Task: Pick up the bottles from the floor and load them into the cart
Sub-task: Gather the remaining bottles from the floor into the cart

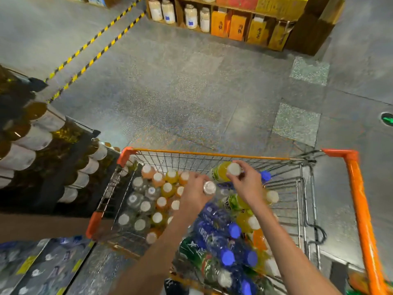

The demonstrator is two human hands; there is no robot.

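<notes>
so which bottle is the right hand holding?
The yellow bottle with the white cap, at the cart's far end. The right hand grips it by the cap; the left hand holds a clear bottle instead.

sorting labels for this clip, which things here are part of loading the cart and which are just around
Part of the job:
- cart
- yellow bottle, held by its cap in the right hand
- clear bottle, held in the left hand
- bottles already in the cart

Just around:
- shelf with jars and orange boxes
- striped floor tape
- stacked bottles on the left
</notes>
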